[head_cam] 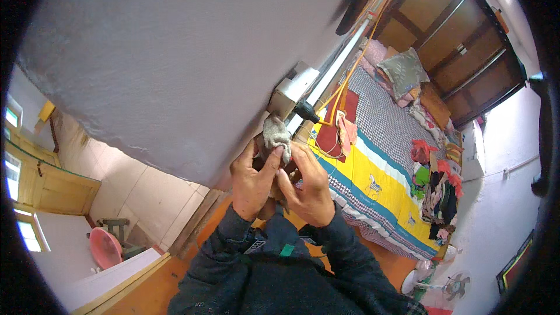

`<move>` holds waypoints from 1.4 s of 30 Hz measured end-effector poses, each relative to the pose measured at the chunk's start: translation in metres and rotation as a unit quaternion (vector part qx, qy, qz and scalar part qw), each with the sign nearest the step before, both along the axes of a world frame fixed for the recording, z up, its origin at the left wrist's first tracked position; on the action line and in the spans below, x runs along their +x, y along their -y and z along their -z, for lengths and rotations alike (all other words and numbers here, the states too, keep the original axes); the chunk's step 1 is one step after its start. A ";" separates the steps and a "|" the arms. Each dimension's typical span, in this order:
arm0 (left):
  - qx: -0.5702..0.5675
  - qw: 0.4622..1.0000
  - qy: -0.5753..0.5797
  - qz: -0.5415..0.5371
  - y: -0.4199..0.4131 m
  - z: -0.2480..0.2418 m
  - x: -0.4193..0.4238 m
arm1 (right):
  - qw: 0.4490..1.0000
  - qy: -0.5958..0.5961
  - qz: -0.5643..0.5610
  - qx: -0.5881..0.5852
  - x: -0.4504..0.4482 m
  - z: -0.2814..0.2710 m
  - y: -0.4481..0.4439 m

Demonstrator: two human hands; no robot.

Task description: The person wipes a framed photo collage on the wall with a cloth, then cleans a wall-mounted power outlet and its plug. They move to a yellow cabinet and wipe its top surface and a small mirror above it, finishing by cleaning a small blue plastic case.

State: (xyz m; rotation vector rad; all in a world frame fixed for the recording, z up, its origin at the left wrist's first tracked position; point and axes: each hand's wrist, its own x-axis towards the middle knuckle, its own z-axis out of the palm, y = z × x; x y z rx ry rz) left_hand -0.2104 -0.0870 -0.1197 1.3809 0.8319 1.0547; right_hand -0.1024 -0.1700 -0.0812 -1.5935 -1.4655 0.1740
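My left hand [256,179] and my right hand [308,183] are close together in front of my body. Between their fingers is a small grey cloth [275,133], bunched up, its upper end standing above my thumbs. Something darker lies behind the fingers, too hidden to name. Just beyond the cloth, a box-shaped fitting [291,92] sits on the wall, and a black plug [307,111] with a yellow cable [339,92] is beside it.
A grey wall [175,52] rises close ahead and to the left. At the right is a bed with a striped, patterned cover [372,179], a grey pillow [404,72] and heaped clothes [437,197]. A pink basin [106,248] and a tiled floor [135,183] are at the lower left.
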 end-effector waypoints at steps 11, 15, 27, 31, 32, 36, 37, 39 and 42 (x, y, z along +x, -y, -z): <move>0.154 0.970 -0.090 -0.164 0.007 -0.021 0.022 | 0.982 0.163 0.022 0.095 0.112 -0.044 -0.026; 0.166 0.960 -0.119 -0.189 0.002 -0.016 0.032 | 0.985 0.135 -0.036 0.105 0.130 -0.042 -0.055; 0.130 0.944 -0.150 -0.264 0.013 0.002 0.050 | 0.983 0.095 -0.134 0.082 0.147 -0.045 -0.097; 0.180 0.938 -0.092 -0.281 0.012 0.000 0.053 | 0.984 0.078 -0.143 0.073 0.147 -0.048 -0.099; 0.177 0.937 -0.092 -0.287 0.011 0.002 0.052 | 0.984 0.071 -0.144 0.071 0.147 -0.048 -0.100; 0.094 0.952 -0.154 -0.247 0.009 0.015 0.049 | 0.983 0.072 -0.149 0.074 0.149 -0.047 -0.102; 0.068 0.955 -0.178 -0.229 0.010 0.018 0.049 | 0.983 0.075 -0.148 0.078 0.149 -0.046 -0.103; 0.172 0.936 -0.162 -0.262 0.012 0.023 0.053 | 0.982 0.078 -0.151 0.085 0.151 -0.045 -0.104; 0.053 0.954 -0.137 -0.260 0.018 0.024 0.052 | 0.980 0.080 -0.161 0.090 0.155 -0.042 -0.106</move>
